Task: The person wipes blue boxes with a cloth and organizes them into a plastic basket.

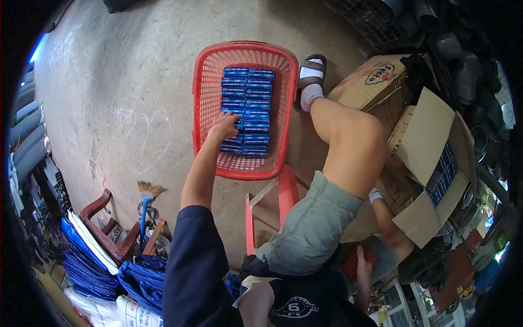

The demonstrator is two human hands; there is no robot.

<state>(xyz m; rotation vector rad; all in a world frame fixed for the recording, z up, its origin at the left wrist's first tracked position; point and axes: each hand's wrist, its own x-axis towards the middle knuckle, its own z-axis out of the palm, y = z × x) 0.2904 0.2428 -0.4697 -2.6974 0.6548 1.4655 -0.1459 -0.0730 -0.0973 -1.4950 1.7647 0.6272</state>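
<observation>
A red plastic basket [202, 109] stands on the floor, with two columns of small blue boxes [256, 114] stacked in it. My left hand [224, 125] reaches over the basket's left side and its fingers touch a box in the left column; the fingertips are partly hidden among the boxes. Low on the right, beside my thigh, my right hand [364, 267] is near something red and a greyish plastic sheet; what its fingers hold, if anything, is unclear.
An open carton [427, 136] at the right holds more blue boxes. Behind it lies another carton [370, 79]. A red stool [286, 196] is below the basket. Blue folded sheets [92, 267], a wooden chair part and a broom [150, 189] are at the lower left.
</observation>
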